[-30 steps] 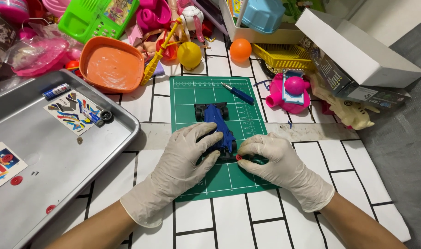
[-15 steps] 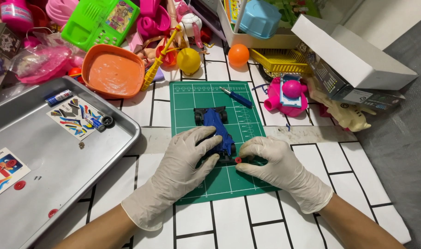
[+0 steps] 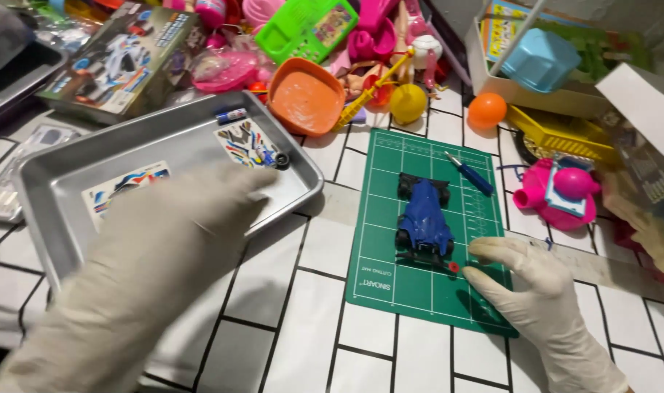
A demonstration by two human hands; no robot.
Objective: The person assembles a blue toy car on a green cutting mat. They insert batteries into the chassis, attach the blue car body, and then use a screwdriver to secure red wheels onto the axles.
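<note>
Left hand [image 3: 164, 269] off the car, now swung out over the metal tray [image 3: 48, 182].
Gloved, blurred, palm down, fingers loosely extended toward the sticker sheets [image 3: 244, 142], holding nothing. Right hand [image 3: 525, 291] rests flat on the green cutting mat [image 3: 419, 291], fingers slightly spread, fingertip just beside the rear of the blue toy car [image 3: 424, 215], which sits mid-mat.

A small blue toy car [image 3: 424, 217] with black wheels lies upright, lengthwise on the green cutting mat [image 3: 390, 291].
</note>
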